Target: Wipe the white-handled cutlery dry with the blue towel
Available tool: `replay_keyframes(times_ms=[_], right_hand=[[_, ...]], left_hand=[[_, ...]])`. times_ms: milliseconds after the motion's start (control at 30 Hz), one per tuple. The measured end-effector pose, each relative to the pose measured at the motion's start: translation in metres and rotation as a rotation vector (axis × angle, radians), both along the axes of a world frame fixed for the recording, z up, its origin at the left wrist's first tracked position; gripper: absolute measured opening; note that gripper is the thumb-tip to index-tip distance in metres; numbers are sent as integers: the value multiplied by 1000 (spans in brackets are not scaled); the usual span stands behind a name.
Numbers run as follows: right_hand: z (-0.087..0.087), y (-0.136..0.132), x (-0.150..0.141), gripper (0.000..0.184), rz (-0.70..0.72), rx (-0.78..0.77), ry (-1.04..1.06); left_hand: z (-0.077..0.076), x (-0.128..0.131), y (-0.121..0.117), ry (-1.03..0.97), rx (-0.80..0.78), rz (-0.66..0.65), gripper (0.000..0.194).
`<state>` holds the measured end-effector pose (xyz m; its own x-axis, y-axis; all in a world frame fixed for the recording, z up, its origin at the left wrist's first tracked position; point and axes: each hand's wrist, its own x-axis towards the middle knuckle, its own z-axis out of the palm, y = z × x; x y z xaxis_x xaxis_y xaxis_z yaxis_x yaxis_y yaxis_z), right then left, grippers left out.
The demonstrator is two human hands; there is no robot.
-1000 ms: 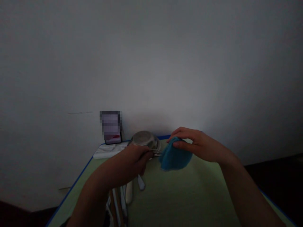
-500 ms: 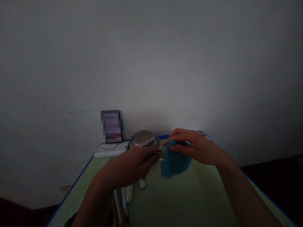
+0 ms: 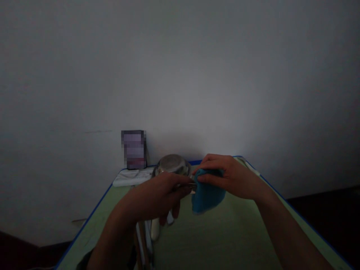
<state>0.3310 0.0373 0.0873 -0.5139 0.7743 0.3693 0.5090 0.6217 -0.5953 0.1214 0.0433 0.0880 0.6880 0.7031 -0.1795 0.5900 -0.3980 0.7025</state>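
My left hand [image 3: 168, 193] is closed in a pinch on a slim metal utensil [image 3: 192, 185], which shows thin parallel lines; its exact kind is hard to make out. The other fingers of that hand hang loosely below. My right hand [image 3: 225, 174] grips a blue cloth [image 3: 208, 193], thumb and fingers pressed over its top fold. The cloth meets the utensil's right end and hides it. Both hands are above the green table [image 3: 213, 240]. Behind the left hand, an upturned metal bowl [image 3: 172, 163] is partly covered.
A phone or tablet [image 3: 135, 150] with a blurred screen leans against the wall at the back left. A white cloth or paper [image 3: 126, 178] lies before it. Several long-handled utensils [image 3: 144, 243] and a pale handle [image 3: 155, 229] lie under my left forearm. The table has a blue edge [image 3: 95, 208].
My left hand has turned slightly, and its lower fingers now show beneath. The right hand and blue cloth have shifted slightly left, nearer the left fingertips.
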Motion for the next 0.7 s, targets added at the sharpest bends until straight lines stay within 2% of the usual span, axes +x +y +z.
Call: replay_keyframes(times_ms=[133,233,300,400,467,533,600,700], right_hand=[[-5,-1,2,21,-39,-30,110],[-10,-1,1,26,25,-77,148],[-14,0,-1,23,52,-71,152],[-17,2,-4,13,-19,-24,164],[-17,2,-5,11,-89,11,120],[-16,2,-5,22,-109,3,37],[-15,0,-4,28,-69,-72,-29],[-15,-2,-3,22,-1,-155,-63]], left_hand=[[2,0,-1,6,28,49,30],[4,-1,-1,4,47,54,30],[4,-2,0,-17,58,46,28],[5,-3,1,-65,43,34,27],[5,-3,1,-94,41,53,26],[6,-3,1,-114,66,85,26],[6,-2,1,-113,81,104,26],[7,-1,2,-87,94,90,27]])
